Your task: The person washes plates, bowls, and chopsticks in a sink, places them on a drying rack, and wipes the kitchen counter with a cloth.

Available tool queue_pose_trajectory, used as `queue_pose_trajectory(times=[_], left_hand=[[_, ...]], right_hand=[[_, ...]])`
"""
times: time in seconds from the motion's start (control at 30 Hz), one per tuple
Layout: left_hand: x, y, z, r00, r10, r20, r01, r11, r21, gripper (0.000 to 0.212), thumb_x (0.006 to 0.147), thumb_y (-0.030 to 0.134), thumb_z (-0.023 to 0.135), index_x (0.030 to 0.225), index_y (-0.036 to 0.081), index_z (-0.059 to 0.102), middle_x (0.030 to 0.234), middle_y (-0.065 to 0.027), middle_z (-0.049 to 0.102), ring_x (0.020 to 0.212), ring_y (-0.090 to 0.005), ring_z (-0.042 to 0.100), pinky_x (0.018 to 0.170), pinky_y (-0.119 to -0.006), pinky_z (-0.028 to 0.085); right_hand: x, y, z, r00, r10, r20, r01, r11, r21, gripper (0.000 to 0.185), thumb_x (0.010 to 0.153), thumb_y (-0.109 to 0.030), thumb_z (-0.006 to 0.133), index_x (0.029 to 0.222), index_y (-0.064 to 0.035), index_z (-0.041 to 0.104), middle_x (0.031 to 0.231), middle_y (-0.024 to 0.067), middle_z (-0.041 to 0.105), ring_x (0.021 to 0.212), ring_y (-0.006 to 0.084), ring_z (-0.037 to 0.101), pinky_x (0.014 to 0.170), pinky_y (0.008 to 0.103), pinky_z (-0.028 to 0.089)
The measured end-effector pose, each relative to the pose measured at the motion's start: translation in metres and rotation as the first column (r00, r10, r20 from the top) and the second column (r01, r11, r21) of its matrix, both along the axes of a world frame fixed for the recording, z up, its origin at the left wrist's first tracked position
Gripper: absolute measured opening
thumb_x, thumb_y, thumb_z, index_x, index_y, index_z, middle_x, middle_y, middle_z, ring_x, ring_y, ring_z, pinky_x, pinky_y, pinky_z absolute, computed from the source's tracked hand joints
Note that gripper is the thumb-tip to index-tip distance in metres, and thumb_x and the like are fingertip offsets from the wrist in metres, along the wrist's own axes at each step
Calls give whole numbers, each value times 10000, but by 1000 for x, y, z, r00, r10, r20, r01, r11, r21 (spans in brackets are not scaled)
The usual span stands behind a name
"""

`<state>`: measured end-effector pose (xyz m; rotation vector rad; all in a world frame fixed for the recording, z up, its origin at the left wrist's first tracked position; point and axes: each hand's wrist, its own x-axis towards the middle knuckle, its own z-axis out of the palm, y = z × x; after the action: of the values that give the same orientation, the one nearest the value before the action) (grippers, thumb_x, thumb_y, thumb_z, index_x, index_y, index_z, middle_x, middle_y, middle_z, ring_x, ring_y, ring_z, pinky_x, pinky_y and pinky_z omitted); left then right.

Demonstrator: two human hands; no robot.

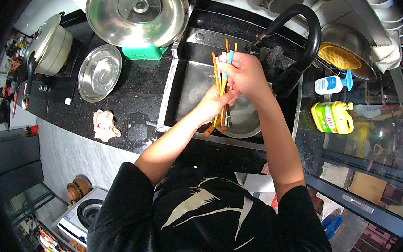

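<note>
Both my hands are together over the black sink, around a loose bundle of chopsticks. Several are yellow, orange or dark, and some have light-blue parts. My left hand grips the bundle around its middle. Higher up, my right hand closes its fingers around the upper part, hiding much of it. The lower ends poke out below my left hand. Beneath them in the sink lies a round metal basin, partly covered by my hands. A brown rounded handle end shows at the sink's front edge.
A black faucet arches over the sink's right side. Right of it stand a white pump bottle and a yellow detergent jug. On the left are a steel bowl, a crumpled pink cloth and a large lid.
</note>
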<state>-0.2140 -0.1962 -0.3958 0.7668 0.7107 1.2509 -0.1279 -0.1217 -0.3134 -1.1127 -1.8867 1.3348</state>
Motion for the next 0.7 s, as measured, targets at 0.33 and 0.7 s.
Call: queue_pose_trajectory(times=[0.33,0.7], left_hand=[[-1,-2,-6,997,-67,33,69,996,-51,75,876,35,470,946,39,498,783,-19,486,646,-89,429,587,-215,366],[-11,0,-22,995,-84,-59,76,989,-124,178,901,195,532,983,39,506,675,28,438,542,-43,359,480,-183,305]], right_hand=[[-6,6,7,1000,13,-19,-15,993,-113,163,851,-125,541,906,4,624,718,36,635,576,66,554,522,199,439],[6,22,58,936,-203,-286,222,974,33,153,870,-132,523,844,-9,612,751,74,661,560,64,559,476,189,432]])
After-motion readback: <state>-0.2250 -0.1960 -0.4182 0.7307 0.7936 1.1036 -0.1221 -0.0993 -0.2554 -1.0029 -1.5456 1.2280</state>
